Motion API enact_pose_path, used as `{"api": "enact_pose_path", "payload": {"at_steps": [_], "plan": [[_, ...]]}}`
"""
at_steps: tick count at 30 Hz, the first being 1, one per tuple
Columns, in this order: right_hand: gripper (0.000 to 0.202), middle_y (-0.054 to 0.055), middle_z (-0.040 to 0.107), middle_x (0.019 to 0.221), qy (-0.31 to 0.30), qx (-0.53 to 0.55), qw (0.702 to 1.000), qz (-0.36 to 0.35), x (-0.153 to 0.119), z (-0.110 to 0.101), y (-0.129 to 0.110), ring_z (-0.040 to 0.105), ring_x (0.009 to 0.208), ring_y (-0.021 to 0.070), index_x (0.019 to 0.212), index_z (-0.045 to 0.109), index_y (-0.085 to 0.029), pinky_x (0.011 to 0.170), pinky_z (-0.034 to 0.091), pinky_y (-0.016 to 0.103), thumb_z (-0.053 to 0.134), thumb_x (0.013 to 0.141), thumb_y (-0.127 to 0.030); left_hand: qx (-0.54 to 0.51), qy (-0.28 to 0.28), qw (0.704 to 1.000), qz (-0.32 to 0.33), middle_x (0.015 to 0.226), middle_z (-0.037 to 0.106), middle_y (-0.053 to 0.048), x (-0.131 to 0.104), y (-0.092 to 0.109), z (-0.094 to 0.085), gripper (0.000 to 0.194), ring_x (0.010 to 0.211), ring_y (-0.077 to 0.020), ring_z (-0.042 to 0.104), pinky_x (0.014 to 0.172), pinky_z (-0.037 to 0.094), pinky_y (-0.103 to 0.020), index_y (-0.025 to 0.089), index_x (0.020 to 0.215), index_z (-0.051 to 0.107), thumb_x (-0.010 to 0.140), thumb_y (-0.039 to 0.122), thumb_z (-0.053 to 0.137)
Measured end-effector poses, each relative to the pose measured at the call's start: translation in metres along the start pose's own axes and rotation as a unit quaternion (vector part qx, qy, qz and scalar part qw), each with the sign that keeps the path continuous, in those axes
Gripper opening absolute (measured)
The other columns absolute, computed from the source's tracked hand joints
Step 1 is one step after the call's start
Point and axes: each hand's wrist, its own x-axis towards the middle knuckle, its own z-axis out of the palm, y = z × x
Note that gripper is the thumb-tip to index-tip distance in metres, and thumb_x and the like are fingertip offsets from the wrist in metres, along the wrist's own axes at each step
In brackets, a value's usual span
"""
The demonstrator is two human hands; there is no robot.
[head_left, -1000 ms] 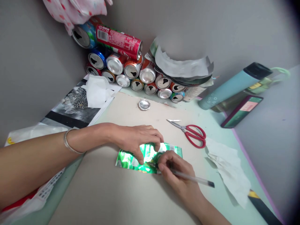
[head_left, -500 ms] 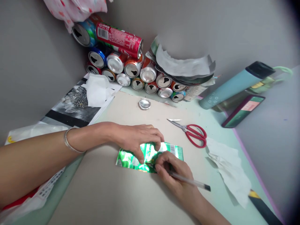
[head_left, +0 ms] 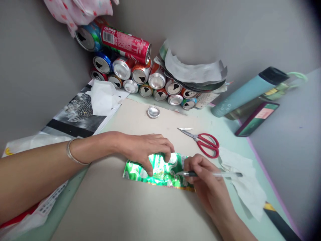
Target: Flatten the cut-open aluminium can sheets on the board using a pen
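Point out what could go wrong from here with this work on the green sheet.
The pen in the right hand might skid on the shiny green sheet. The sheet's edge, if sharp, could nick the bare left hand steadying it. If bumped, the red can lying atop other cans could perhaps roll off.

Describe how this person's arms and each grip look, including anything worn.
A thin, silvery bangle circles the left forearm; the right forearm shows no jewellery. Both are bare, with no sleeves in view. The left grip and right grip are gloveless, and no rings show.
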Motion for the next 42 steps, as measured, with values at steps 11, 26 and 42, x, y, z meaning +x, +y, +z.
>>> {"api": "enact_pose_path", "payload": {"at_steps": [11,26,42], "plan": [[0.031,-0.002,0.054,0.065,-0.016,-0.165,0.984,-0.059,0.001,-0.008,0.011,0.046,0.058,0.0134,0.072,0.058,-0.020,0.052,0.036,0.023,0.074,0.091,-0.040,-0.007,0.007,1.000,-0.003,0.142,0.053,-0.008,0.001,0.003,-0.001,0.053,0.129,-0.0272,0.047,0.107,0.037,-0.034,0.023,0.112,0.059,0.070,0.018,0.092],[0.026,-0.004,0.050,0.063,-0.045,-0.299,0.951,-0.070,0.000,-0.002,0.014,0.041,0.058,0.0125,0.073,0.051,-0.021,0.052,0.033,0.024,0.062,0.095,-0.031,0.002,-0.005,1.000,-0.003,0.141,0.052,-0.009,0.001,0.002,-0.001,0.055,0.130,-0.0276,0.046,0.109,0.036,-0.036,0.024,0.112,0.057,0.070,0.019,0.093],[0.028,-0.003,0.053,0.062,-0.038,-0.254,0.964,-0.065,0.002,-0.001,0.010,0.044,0.056,0.0126,0.072,0.054,-0.021,0.051,0.035,0.023,0.065,0.094,-0.033,-0.010,0.005,1.000,0.002,0.140,0.053,-0.008,0.001,0.001,-0.001,0.051,0.128,-0.0278,0.047,0.107,0.036,-0.035,0.024,0.112,0.060,0.071,0.018,0.090]]}}
